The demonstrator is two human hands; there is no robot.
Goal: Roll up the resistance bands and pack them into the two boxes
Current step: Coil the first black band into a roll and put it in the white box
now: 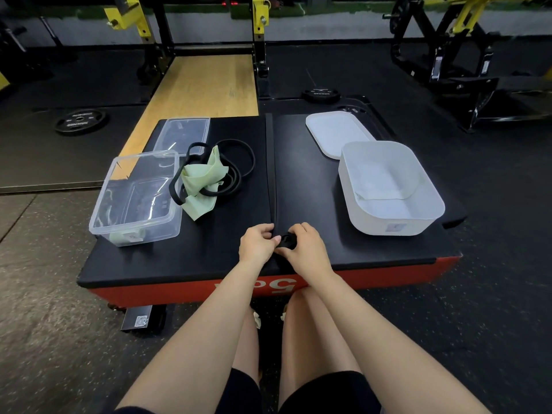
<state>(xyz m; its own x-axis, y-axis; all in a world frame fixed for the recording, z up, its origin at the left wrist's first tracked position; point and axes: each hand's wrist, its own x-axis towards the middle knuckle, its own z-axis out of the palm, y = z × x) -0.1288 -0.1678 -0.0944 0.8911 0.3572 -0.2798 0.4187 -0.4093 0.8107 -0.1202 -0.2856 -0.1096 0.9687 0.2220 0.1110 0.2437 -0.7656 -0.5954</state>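
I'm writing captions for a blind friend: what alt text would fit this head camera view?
Two hands, left and right, roll a black band at the near edge of a black padded platform. To the left sit a clear box, its lid, and a pile of black bands with a green band; to the right, an empty white box and lid.

Surface: black padded platform [313, 186] with a red front, a seam running away from the hands.
Between the hands: a black band [287, 239], partly rolled, its tail stretching along the seam.
Left of the hands: clear box [136, 201], near the front edge.
Beyond it: clear lid [185, 133], flat.
Left and ahead: tangle of black bands [239, 158] with a pale green band [203, 180].
Right of the hands: white box [388, 189], open.
Behind it: white lid [334, 131], touching the box.
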